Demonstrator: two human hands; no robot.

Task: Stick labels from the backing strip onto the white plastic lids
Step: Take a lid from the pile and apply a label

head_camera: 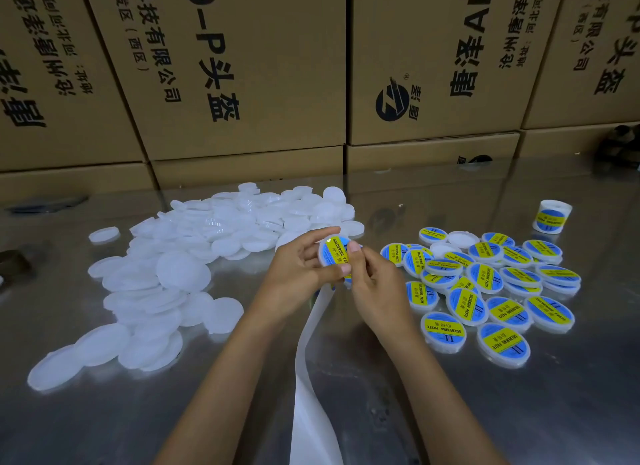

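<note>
The shiny metal bench (pixel 519 412) carries a heap of plain white round plastic lids (pixel 194 257) on the left, a cluster of blue-and-yellow labelled lids (pixel 491 291) on the right (some overlapping), and a roll of labels (pixel 551 216) behind them.

Labelled lid (pixel 331 253) between both hands

Single head-worn wide-angle view, forward and down, close over a metal table (pixel 450 412) backed by cardboard boxes (pixel 242 66).

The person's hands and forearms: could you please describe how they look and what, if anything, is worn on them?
Both the left hand and right hand are bare: no gloves, rings, watch or bracelets visible. Both forearms are uncovered to the frame's bottom edge, with no sleeves in view. Fingernails look short and unpainted.
</note>
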